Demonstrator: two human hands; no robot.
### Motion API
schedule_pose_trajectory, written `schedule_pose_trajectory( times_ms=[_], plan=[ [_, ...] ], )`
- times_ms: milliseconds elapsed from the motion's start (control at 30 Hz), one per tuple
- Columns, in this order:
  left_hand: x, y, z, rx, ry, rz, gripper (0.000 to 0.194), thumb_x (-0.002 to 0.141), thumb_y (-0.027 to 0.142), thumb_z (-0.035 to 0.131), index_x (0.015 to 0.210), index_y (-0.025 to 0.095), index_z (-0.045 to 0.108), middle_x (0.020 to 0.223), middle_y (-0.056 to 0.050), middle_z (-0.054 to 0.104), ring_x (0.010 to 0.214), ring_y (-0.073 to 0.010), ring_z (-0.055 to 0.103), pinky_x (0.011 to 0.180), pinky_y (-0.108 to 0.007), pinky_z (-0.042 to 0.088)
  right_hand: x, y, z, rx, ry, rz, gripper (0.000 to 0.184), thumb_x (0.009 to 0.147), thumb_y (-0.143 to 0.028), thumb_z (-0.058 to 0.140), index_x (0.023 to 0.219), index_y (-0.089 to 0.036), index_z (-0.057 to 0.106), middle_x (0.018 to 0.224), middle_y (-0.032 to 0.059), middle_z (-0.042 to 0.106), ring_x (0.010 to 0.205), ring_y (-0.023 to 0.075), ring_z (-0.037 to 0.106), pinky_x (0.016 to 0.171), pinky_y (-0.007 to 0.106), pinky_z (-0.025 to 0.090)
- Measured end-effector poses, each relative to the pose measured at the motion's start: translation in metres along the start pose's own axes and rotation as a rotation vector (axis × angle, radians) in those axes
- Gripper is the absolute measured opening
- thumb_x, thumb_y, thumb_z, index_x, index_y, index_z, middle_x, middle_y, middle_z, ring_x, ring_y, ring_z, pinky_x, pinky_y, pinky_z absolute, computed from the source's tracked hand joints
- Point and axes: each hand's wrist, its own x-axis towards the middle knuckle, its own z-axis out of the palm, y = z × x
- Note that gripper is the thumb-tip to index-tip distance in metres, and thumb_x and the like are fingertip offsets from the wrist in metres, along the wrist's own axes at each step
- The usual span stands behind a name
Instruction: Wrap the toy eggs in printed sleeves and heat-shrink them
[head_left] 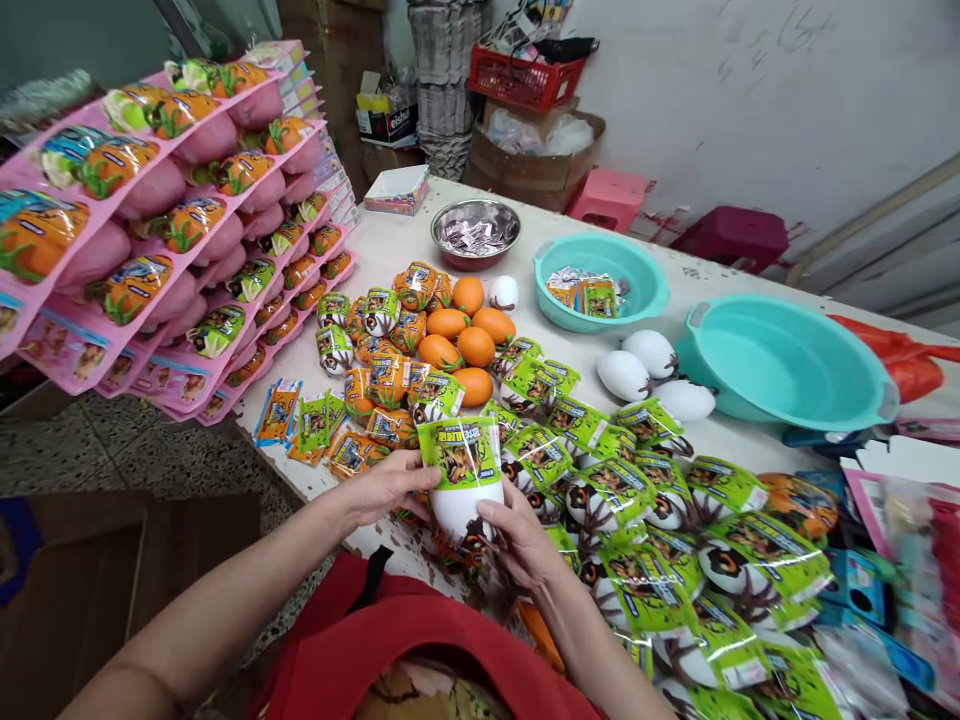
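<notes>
Between my hands is a white toy egg [459, 512] with a dark pattern at its lower end, its upper part inside a green printed sleeve [461, 450]. My left hand [394, 485] pinches the sleeve's left edge. My right hand [517, 530] grips the egg from the lower right. Around them lie many green-wrapped eggs [611, 490] on the right and orange-wrapped ones [390, 380] on the left. Several bare orange eggs [475, 346] and bare white eggs [624, 375] sit farther back. Flat green sleeves [315, 425] and orange sleeves [277, 410] lie at the left edge.
Pink trays [150, 230] filled with wrapped eggs are stacked at left. At the back of the table [397, 240] stand a metal bowl [475, 235] of small packets, a teal basin [600, 280] with sleeves and a larger teal basin [787, 360]. A red stool [611, 198] stands behind.
</notes>
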Motion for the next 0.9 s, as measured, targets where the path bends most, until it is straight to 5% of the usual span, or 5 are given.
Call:
schedule_pose_trajectory(
  times_ms=[267, 467, 567, 900],
  plan=[
    [-0.019, -0.021, 0.008, -0.020, -0.044, -0.101, 0.057, 0.070, 0.031, 0.077, 0.122, 0.020, 0.058, 0.108, -0.011, 0.069, 0.079, -0.0226, 0.067, 0.058, -0.028, 0.053, -0.021, 0.030, 0.012, -0.070, 0.024, -0.026, 0.073, 0.066, -0.042, 0.080, 0.129, -0.026, 0.047, 0.118, 0.0071, 0.064, 0.103, 0.0265, 0.062, 0.090, 0.039, 0.049],
    [-0.029, -0.030, 0.008, 0.009, -0.112, -0.074, 0.062, 0.065, 0.033, 0.082, 0.121, 0.017, 0.060, 0.107, -0.008, 0.071, 0.101, -0.0252, 0.062, 0.089, -0.035, 0.046, -0.031, 0.034, 0.008, 0.034, -0.030, 0.051, 0.063, 0.072, -0.048, 0.075, 0.124, -0.021, 0.053, 0.118, 0.0115, 0.065, 0.105, 0.0301, 0.062, 0.091, 0.045, 0.048],
    [-0.032, -0.038, 0.009, 0.036, -0.129, -0.089, 0.063, 0.064, 0.042, 0.081, 0.118, 0.017, 0.062, 0.102, -0.007, 0.071, 0.097, -0.0258, 0.063, 0.088, -0.036, 0.045, -0.033, 0.041, 0.007, 0.013, -0.024, 0.049, 0.063, 0.066, -0.045, 0.080, 0.120, -0.021, 0.057, 0.115, 0.0106, 0.067, 0.101, 0.0306, 0.064, 0.090, 0.045, 0.049],
    [-0.052, -0.055, 0.012, 0.016, -0.121, -0.173, 0.062, 0.064, 0.043, 0.080, 0.116, 0.015, 0.063, 0.103, -0.008, 0.072, 0.098, -0.0280, 0.063, 0.090, -0.038, 0.045, -0.048, 0.059, -0.003, -0.321, 0.048, 0.068, 0.061, 0.059, -0.062, 0.077, 0.101, -0.019, 0.063, 0.101, 0.0080, 0.071, 0.099, 0.0318, 0.063, 0.090, 0.043, 0.048]
  ],
)
